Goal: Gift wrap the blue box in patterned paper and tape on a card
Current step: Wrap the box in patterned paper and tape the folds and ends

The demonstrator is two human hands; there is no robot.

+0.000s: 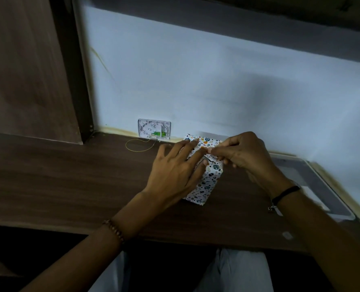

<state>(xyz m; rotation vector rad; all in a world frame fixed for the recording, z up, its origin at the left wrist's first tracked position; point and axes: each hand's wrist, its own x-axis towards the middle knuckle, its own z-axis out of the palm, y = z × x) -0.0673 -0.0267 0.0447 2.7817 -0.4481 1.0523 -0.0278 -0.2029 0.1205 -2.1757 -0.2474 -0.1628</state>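
Now we press left hand [174,171] flat on box [209,182] at desk [69,175] back edge; right hand [244,154] pinches paper [206,141]. Risk: pinch slips, fold likely reopens.

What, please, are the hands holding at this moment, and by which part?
The wrapped box: the left hand presses flat on its top, while the right hand pinches a fold of its paper near the far end.
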